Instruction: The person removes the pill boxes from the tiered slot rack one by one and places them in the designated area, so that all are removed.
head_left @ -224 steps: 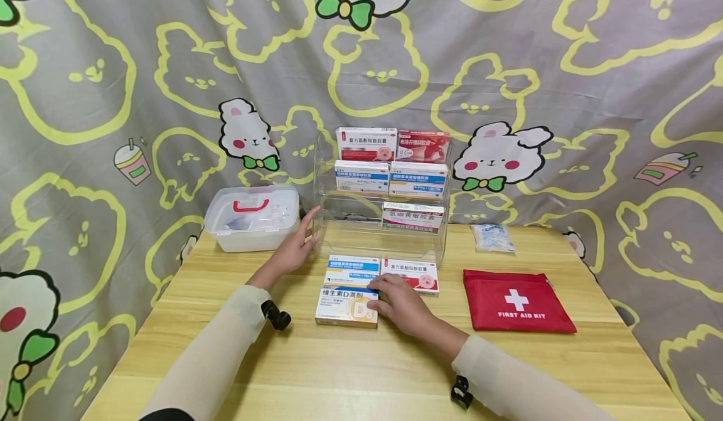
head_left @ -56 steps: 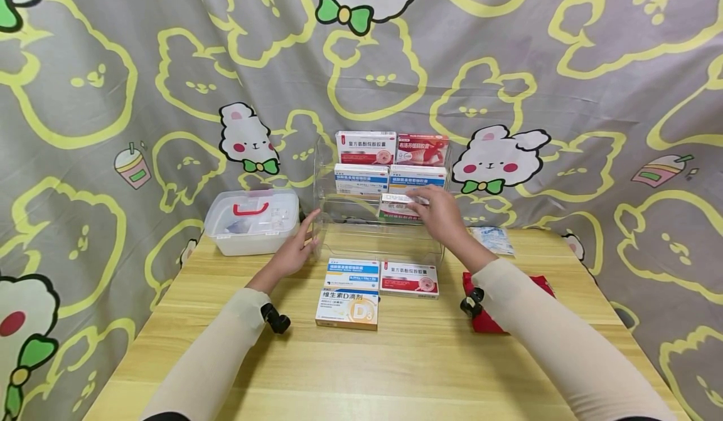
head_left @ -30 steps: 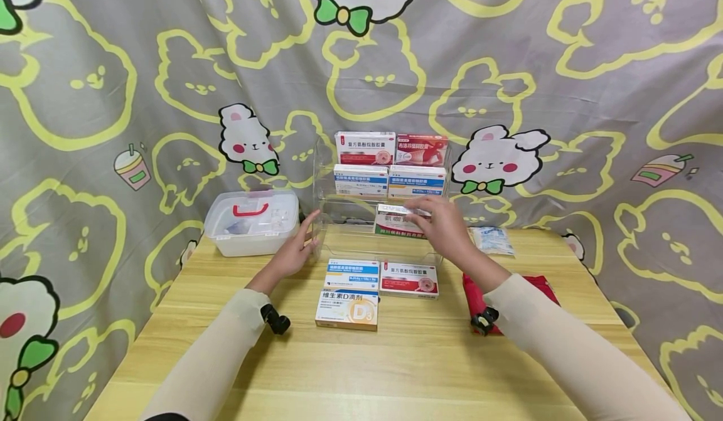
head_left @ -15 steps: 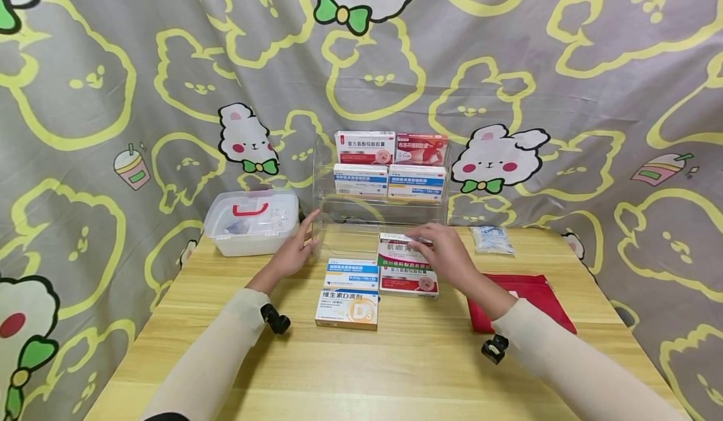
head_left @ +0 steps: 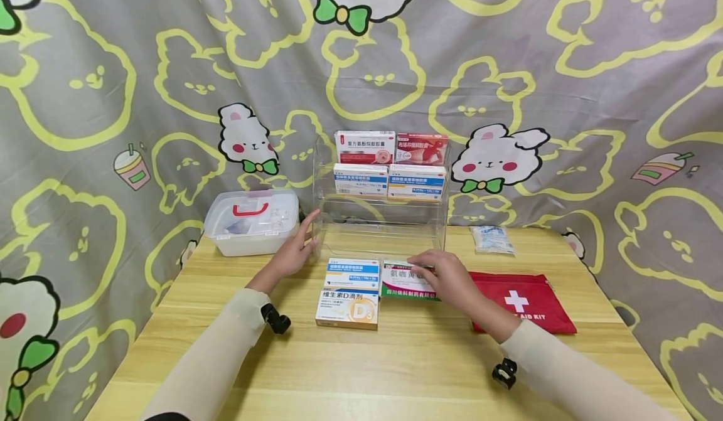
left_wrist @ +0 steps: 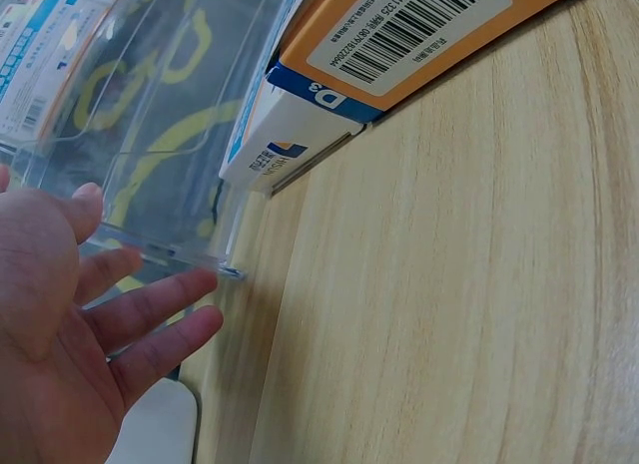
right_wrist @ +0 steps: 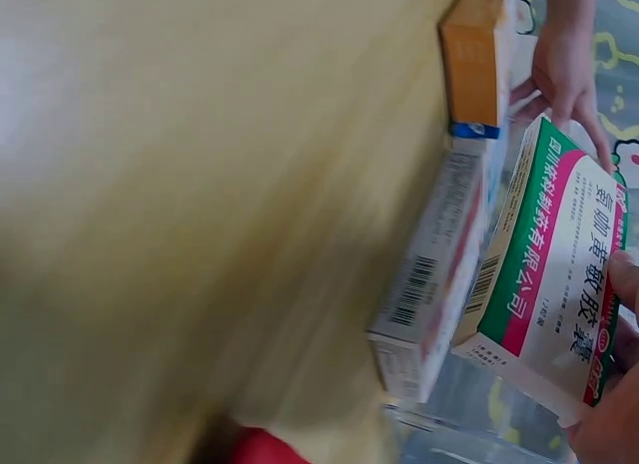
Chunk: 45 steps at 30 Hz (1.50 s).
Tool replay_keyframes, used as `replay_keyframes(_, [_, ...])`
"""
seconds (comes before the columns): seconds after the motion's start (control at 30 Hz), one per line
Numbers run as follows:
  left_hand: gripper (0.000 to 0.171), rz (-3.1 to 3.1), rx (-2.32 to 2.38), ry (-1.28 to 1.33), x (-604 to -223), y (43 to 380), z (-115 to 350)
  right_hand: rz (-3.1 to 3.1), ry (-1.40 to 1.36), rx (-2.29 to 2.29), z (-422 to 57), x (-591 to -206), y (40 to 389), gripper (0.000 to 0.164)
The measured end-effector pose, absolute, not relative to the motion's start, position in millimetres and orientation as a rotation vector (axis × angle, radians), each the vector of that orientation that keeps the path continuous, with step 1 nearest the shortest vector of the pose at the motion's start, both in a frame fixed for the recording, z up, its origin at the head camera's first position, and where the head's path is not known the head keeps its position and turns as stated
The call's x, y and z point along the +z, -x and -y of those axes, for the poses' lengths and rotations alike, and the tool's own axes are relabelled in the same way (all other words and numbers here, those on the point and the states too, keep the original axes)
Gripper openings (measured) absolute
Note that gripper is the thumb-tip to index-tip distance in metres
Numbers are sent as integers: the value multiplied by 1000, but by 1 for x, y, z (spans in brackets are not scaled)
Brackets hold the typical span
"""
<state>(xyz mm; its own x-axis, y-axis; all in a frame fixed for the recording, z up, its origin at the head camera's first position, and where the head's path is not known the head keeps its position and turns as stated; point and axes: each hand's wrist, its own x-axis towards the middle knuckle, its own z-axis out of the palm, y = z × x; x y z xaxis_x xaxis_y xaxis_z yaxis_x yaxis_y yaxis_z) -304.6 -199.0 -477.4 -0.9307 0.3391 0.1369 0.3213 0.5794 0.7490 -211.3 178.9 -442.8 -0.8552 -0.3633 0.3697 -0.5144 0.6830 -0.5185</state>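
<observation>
My right hand (head_left: 449,283) pinches a white, green and magenta medicine box (head_left: 408,281). That box is above a red-and-white medicine box (right_wrist: 429,274), which it almost wholly hides in the head view. In the right wrist view the held box is tilted, with thumb and fingers at its edge. My left hand (head_left: 290,256) has its fingers extended at the left side of a clear tiered display rack (head_left: 361,239). Left of the held box lie a blue-and-white medicine box (head_left: 351,273) and, in front of it, a vitamin D box (head_left: 347,309).
On the rack's upper tiers stand a white-and-red box (head_left: 365,147), a red box (head_left: 422,149) and two blue-and-white boxes (head_left: 361,180). A lidded plastic case (head_left: 251,223) sits left, a red first aid pouch (head_left: 531,302) right, a small clear packet (head_left: 492,239) behind it.
My right hand has lifted the green-and-magenta medicine box off the rack's lower tier and brought it down and forward over the red-and-white box. My left hand has stayed by the rack.
</observation>
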Motion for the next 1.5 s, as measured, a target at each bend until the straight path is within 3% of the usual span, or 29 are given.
replay_keyframes(0.77, [76, -2758, 1327, -589, -478, 305, 200, 2797, -667, 930, -178, -487, 198, 19])
replay_keyframes(1.07, [77, -2748, 1332, -596, -478, 305, 200, 2843, -624, 913, -177, -496, 197, 28])
replay_keyframes(1.5, [76, -2780, 1312, -615, -479, 304, 200, 2766, -729, 872, -176, -501, 193, 23])
